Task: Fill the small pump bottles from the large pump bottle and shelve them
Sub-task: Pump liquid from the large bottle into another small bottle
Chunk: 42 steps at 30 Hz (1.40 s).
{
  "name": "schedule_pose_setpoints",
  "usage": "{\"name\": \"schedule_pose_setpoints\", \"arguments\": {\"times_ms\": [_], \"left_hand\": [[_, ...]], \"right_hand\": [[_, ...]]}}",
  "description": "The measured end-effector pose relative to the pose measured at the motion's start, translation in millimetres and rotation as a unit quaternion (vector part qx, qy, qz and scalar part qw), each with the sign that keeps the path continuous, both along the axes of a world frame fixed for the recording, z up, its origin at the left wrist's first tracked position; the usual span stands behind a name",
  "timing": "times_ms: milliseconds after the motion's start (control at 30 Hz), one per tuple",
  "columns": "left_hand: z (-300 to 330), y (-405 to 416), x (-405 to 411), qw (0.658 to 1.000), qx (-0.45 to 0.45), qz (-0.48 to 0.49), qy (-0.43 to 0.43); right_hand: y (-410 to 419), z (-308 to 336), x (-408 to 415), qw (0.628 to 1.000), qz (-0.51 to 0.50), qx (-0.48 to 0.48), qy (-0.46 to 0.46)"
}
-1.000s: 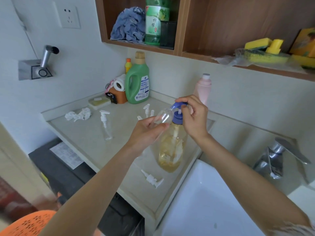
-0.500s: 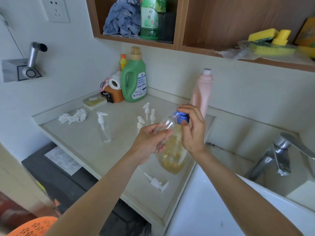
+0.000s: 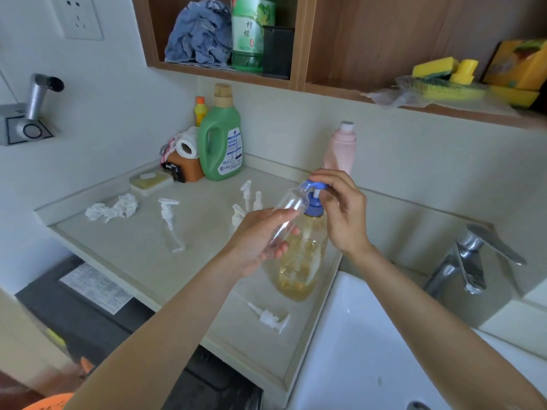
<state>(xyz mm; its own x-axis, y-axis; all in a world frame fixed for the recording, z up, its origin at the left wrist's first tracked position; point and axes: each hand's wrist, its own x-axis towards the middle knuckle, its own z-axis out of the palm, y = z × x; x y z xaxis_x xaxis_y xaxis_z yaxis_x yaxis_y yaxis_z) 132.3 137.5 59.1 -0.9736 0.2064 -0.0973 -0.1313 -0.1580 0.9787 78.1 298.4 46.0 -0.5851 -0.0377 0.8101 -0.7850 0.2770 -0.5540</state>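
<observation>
While the large pump bottle (image 3: 299, 255) stands upright near the desk (image 3: 124, 250) edge beside the white sink (image 3: 355, 335), the left hand (image 3: 254, 241) is curled around the base of an uncapped small clear bottle (image 3: 285, 216), which is tilted so that its open neck points toward 1 o'clock and meets the spout of the blue pump head (image 3: 315, 196). The right hand (image 3: 343, 214) rests on that pump head, its fingertips (image 3: 322, 176) curved over the top, the remaining fingers loosely spread; whether the head is pressed down cannot be told. The large bottle is partly filled with amber liquid.

At 9 o'clock from the hands a capped small pump bottle (image 3: 170, 226) stands alone on the desk. Three more white pump tops (image 3: 247, 199) cluster just behind the left hand, at 11 o'clock. A loose white pump (image 3: 270, 316) lies on its side at 6 o'clock, near the desk's front edge. Farther back, at 10 o'clock, lie a crumpled tissue (image 3: 114, 207) and a green detergent jug (image 3: 220, 137); a pink bottle (image 3: 340, 149) stands at 12 o'clock against the wall. Above, the wooden shelf (image 3: 299, 81) carries a blue cloth (image 3: 199, 34).
</observation>
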Motion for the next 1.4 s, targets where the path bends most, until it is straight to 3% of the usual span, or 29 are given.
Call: {"name": "schedule_pose_setpoints", "arguments": {"times_ms": [400, 767, 1100, 1400], "left_hand": [[-6.1, -12.3, -2.0, 0.997, 0.038, -0.058, -0.043], [10.8, -5.9, 3.0, 0.997, 0.042, -0.049, -0.046], [4.8, 1.1, 1.3, 0.999, 0.034, -0.027, -0.012], [-4.2, 0.5, 7.0, 0.999, 0.038, 0.01, -0.017]], "right_hand": [[-11.8, -25.4, -2.4, 1.0, -0.005, -0.019, 0.015], [12.9, 12.3, 0.5, 0.997, 0.051, 0.044, -0.046], [-4.1, -12.6, 3.3, 0.997, -0.057, -0.028, 0.038], [-15.3, -12.7, 6.7, 0.998, -0.056, -0.006, 0.005]]}}
